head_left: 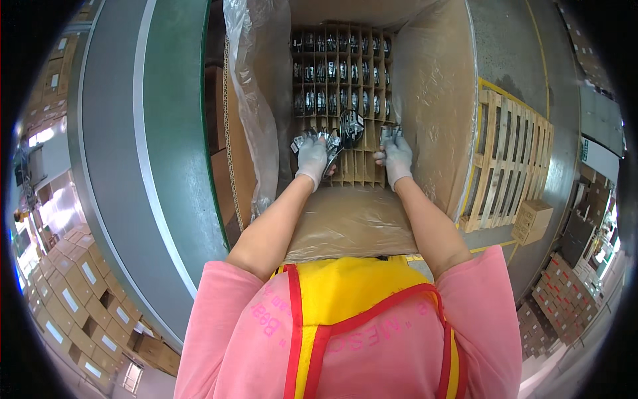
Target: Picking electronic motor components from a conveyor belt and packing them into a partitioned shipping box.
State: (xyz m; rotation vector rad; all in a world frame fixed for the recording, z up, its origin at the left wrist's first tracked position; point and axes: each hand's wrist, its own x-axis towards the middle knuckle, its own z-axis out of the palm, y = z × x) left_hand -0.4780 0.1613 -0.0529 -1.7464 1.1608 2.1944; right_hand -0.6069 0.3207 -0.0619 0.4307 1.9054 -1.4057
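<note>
Inside a large carton (435, 100), a brown cardboard divider grid (362, 169) holds rows of shiny, dark, thin parts (325, 72) standing on edge. My left hand (312, 159), in a pale grey glove, is closed around several of these parts over the grid's near left side. One glossy black, rounded part (351, 128) with a silvery patch sticks out to the right of that hand. Near the grid's right edge is my gloved right hand (398, 158), its fingers stretched forward and the thumb apart. What lies under its fingertips is hard to make out.
Clear plastic lining (256, 100) drapes over the carton's left wall, and its near flap (349, 223) lies before me. A green and grey conveyor-like surface (176, 126) runs along the left. To the right are a wooden pallet (508, 159) and a small carton (531, 221).
</note>
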